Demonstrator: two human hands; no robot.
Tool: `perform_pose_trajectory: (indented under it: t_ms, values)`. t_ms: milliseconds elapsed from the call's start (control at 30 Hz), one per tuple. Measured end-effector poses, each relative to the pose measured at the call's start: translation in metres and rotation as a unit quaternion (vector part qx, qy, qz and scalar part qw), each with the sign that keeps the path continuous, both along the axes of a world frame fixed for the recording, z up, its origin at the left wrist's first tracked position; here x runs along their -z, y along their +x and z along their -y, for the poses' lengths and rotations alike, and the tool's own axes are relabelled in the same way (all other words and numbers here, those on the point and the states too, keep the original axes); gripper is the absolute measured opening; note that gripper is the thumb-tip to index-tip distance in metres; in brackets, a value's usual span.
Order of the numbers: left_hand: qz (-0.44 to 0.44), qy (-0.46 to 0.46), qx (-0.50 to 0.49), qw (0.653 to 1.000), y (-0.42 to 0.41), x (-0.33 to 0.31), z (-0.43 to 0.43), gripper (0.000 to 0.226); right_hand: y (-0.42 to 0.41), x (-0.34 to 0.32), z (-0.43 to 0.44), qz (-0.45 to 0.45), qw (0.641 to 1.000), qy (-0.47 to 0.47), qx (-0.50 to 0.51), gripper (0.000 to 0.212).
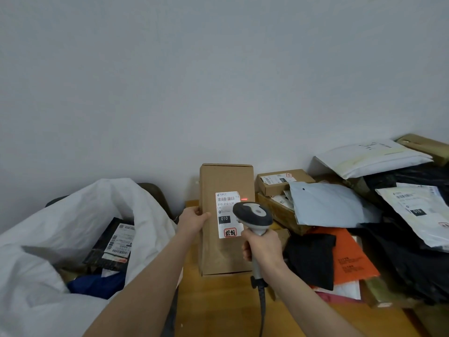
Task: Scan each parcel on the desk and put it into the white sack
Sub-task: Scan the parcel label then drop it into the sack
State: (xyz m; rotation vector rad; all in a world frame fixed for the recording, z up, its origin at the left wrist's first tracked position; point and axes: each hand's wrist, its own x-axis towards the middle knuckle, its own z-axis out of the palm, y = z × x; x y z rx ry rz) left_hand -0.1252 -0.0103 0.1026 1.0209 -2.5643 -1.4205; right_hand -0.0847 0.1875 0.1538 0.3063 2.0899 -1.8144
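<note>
Of the person only two limbs show, the left hand [194, 221] and the right hand [262, 246], both bare, each running into a slim, smooth, uncovered forearm, the left forearm [150, 276] and the right forearm [311, 295], up to the view's lower edge.

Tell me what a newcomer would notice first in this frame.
The upright cardboard box at centre, held on the desk by the left hand, while the right hand aims a scanner at its label; a red scan line glows at the label's right edge. Left of it gapes the white sack with a black parcel inside; to the right lies a parcel heap.
</note>
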Motion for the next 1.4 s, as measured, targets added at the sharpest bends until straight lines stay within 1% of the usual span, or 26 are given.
perform_pose_trajectory:
  t_ms: [233,433,567,700,767,900,1000,1100,1267,1400]
  values:
    - [0.002,-0.004,0.000,1.000,-0.002,-0.001,0.003,0.057,0.003,-0.006,0.006,-0.013,1.000,0.014,-0.007,0.012]
    - [-0.006,-0.003,0.006,1.000,-0.004,-0.003,0.005,0.052,0.003,-0.009,0.011,-0.010,1.000,0.013,-0.002,0.014]
    - [-0.012,-0.008,0.009,1.000,-0.001,-0.012,0.008,0.052,0.004,-0.012,0.015,-0.008,1.000,0.009,-0.010,0.015]
    - [-0.026,-0.013,-0.001,1.000,0.008,-0.022,0.009,0.049,0.007,-0.021,0.013,-0.016,1.000,-0.007,-0.024,0.012]
    - [-0.033,-0.012,-0.016,0.999,0.016,-0.026,0.008,0.047,0.009,-0.025,0.009,-0.020,0.999,-0.020,-0.032,0.010]
    - [-0.051,0.004,-0.046,0.998,0.039,-0.037,-0.001,0.049,0.021,-0.030,0.000,-0.026,0.997,-0.037,-0.064,0.008]
    - [-0.064,0.025,-0.069,0.995,0.059,-0.049,-0.008,0.057,0.031,-0.036,-0.003,-0.027,0.991,-0.086,-0.094,0.003]
    - [-0.087,0.034,-0.095,0.991,0.082,-0.067,-0.001,0.059,0.035,-0.048,0.006,-0.039,0.986,-0.119,-0.110,0.005]
    - [-0.148,0.034,-0.169,0.974,0.127,-0.107,0.055,0.050,0.037,-0.067,0.045,-0.050,0.981,-0.144,-0.119,0.006]
    - [-0.180,0.004,-0.239,0.954,0.168,-0.126,0.121,0.048,0.043,-0.066,0.089,-0.040,0.981,-0.150,-0.118,0.010]
